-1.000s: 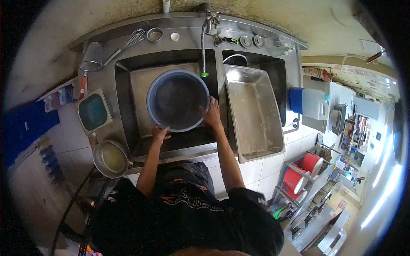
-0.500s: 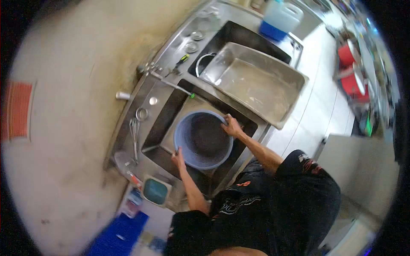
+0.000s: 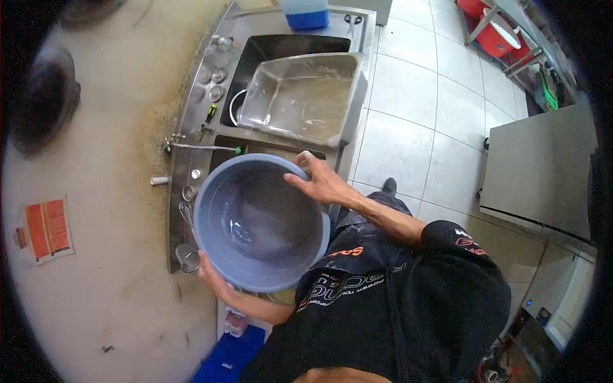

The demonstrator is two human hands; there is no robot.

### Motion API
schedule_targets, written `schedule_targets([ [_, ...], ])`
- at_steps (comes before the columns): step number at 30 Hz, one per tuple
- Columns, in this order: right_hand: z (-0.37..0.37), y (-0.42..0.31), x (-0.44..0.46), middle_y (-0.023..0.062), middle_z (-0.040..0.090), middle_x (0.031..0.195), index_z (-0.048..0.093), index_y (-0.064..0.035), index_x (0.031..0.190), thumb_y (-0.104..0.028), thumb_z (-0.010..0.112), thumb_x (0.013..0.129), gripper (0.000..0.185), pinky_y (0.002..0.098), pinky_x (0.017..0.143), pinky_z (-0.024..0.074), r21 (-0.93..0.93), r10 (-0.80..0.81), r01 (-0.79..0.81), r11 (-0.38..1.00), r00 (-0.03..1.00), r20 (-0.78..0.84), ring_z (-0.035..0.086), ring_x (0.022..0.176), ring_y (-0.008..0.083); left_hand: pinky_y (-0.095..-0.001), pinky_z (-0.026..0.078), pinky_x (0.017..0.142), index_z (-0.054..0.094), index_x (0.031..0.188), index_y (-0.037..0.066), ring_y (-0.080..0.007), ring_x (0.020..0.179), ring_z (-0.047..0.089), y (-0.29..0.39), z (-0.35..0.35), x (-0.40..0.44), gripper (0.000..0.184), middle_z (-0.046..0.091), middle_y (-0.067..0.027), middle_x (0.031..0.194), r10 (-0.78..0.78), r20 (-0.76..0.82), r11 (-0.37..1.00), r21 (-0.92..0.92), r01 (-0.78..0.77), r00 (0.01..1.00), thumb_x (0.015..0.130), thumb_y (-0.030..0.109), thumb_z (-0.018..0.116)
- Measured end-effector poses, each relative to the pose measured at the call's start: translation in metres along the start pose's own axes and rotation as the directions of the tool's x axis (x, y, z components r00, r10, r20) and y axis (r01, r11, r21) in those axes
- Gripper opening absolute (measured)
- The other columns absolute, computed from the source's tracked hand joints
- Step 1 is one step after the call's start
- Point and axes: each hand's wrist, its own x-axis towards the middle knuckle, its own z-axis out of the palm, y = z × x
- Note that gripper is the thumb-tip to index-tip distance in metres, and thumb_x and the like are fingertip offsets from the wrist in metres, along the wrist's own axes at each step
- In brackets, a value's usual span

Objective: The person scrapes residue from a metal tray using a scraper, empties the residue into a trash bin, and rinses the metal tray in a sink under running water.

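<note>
A large blue-grey plastic basin point(image 3: 207, 210) is held up close to my body, above the sink area, its inside wet-looking and shaded. My left hand point(image 3: 212, 276) grips its rim at the lower left. On the opposite side, my right hand point(image 3: 321, 182) is closed over the rim, thumb toward the inside. The basin covers most of the near sink bowl point(image 3: 227, 142). A thin tap spout point(image 3: 204, 147) with a green tip reaches over that bowl, beside the basin's rim.
A big steel pan point(image 3: 313, 96) rests over the far sink bowl point(image 3: 255, 48). On the counter lie a whisk point(image 3: 186, 214), a clear cup point(image 3: 187, 258) and a yellow-black handled tool point(image 3: 211, 113). A jug with blue liquid point(image 3: 306, 18) stands behind.
The basin has come up out of the near sink bowl toward me and looks larger, both hands still on its rim. My view has turned and shifted.
</note>
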Motion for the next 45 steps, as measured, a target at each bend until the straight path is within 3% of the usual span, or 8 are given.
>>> schedule_targets([
  [8,-0.143,-0.015,-0.094,0.0168,0.061,0.073,0.044,0.0009,0.105,-0.036,0.059,0.08,0.047,0.0306,0.06,0.0449,0.132,-0.091,0.102,0.986,0.992,-0.089,0.059,0.069,0.0193,-0.0312,0.046,0.074,0.054,0.1,-0.011,-0.022,0.082,0.058,0.047,0.066,-0.116,0.053,0.06,-0.0167,0.094,0.098,0.083,0.992,-0.089,-0.09,0.992,0.085,0.039,0.05],
  [11,-0.203,0.01,-0.124,0.0209,0.06,0.075,0.047,0.0027,0.103,-0.037,0.058,0.08,0.047,0.0343,0.061,0.048,0.15,-0.045,0.07,0.986,0.985,-0.168,0.061,0.067,0.0256,-0.0307,0.045,0.074,0.055,0.099,-0.01,-0.0212,0.081,0.057,0.035,0.122,-0.159,0.052,0.06,-0.0152,0.092,0.159,0.133,0.98,0.102,-0.173,0.978,0.085,0.039,0.049],
  [20,-0.346,0.084,-0.193,0.0095,0.06,0.065,0.055,0.0032,0.1,-0.033,0.061,0.079,0.043,0.0254,0.048,0.0414,0.034,0.37,-0.421,0.906,0.753,-0.544,0.055,0.058,0.0123,-0.0228,0.044,0.06,0.057,0.086,-0.003,-0.0091,0.066,0.054,-0.058,0.299,-0.219,0.024,0.06,-0.0056,0.079,-0.163,0.668,0.98,0.196,0.04,0.726,0.083,0.021,0.06],
  [27,-0.373,0.27,-0.156,0.0153,0.061,0.071,0.049,0.0048,0.102,-0.03,0.063,0.078,0.045,0.0286,0.052,0.0445,-0.03,0.419,-0.534,0.845,0.695,-0.584,0.058,0.061,0.0153,-0.0252,0.046,0.06,0.054,0.095,-0.004,-0.0134,0.068,0.057,-0.267,0.445,-0.181,0.024,0.061,-0.0097,0.083,-0.305,0.806,0.951,0.281,0.125,0.508,0.08,0.015,0.059],
  [31,-0.364,0.464,-0.118,0.0213,0.061,0.079,0.047,0.007,0.103,-0.043,0.064,0.073,0.061,0.0347,0.066,0.0467,-0.137,0.516,-0.666,0.734,0.677,-0.525,0.061,0.075,0.0285,-0.0254,0.045,0.057,0.053,0.095,-0.004,-0.0129,0.065,0.056,-0.409,0.501,-0.139,0.023,0.059,-0.0074,0.079,-0.465,0.714,0.845,0.535,0.021,0.523,0.08,0.013,0.056],
  [36,-0.322,0.685,-0.034,0.0179,0.06,0.077,0.049,0.006,0.095,-0.049,0.063,0.072,0.062,0.0325,0.064,0.0456,-0.049,0.599,-0.707,0.705,0.632,-0.492,0.059,0.072,0.0241,-0.0305,0.047,0.061,0.056,0.094,-0.003,-0.0159,0.069,0.057,-0.548,0.578,-0.063,0.027,0.061,-0.0101,0.081,-0.515,0.594,0.788,0.611,0.07,0.618,0.073,0.013,0.062],
  [43,-0.25,0.836,0.052,0.029,0.057,0.091,0.047,0.0062,0.1,-0.064,0.046,0.074,0.075,0.0411,0.078,0.0422,-0.11,0.656,-0.718,0.687,0.678,-0.331,0.055,0.092,0.0383,-0.0329,0.049,0.063,0.049,0.108,-0.002,-0.0185,0.079,0.058,-0.68,0.591,0.028,0.044,0.059,-0.0137,0.092,-0.632,0.501,0.694,0.705,0.145,0.591,0.071,0.017,0.063],
  [45,-0.241,0.863,0.06,0.0296,0.056,0.093,0.045,0.007,0.104,-0.066,0.043,0.074,0.079,0.0409,0.079,0.0416,-0.172,0.726,-0.773,0.61,0.633,-0.27,0.054,0.093,0.039,-0.0362,0.047,0.077,0.046,0.113,0.002,-0.0209,0.094,0.054,-0.709,0.602,0.054,0.05,0.055,-0.0127,0.102,-0.701,0.453,0.596,0.796,0.103,0.55,0.073,0.027,0.061],
])
